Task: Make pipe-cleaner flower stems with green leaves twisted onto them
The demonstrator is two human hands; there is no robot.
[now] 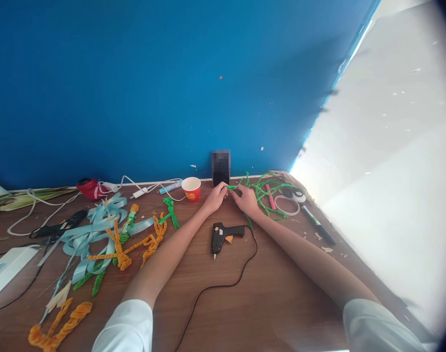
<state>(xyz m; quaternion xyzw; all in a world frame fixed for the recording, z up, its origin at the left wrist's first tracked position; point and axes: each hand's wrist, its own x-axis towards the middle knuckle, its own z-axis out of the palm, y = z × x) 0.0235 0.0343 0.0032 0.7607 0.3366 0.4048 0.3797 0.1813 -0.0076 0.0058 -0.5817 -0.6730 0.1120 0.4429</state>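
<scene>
Both my arms reach far forward over a brown wooden table [274, 293]. My left hand [216, 197] and my right hand [246, 199] meet near the back wall, each pinching the same green pipe cleaner [232, 187] between the fingertips. The green strand trails from my right hand into a loose tangle of green pipe cleaners [266, 190] at the back right. A black glue gun [224, 235] lies just in front of my hands, its black cord [223, 283] running toward me.
A red paper cup [191, 188] and a dark upright object [220, 167] stand by the blue wall. Light blue ribbons [94, 230], orange pipe cleaners [135, 244], a green twist [170, 211], a white tape ring [286, 205] and a pen [318, 225] lie about. A white box [6, 266] sits far left.
</scene>
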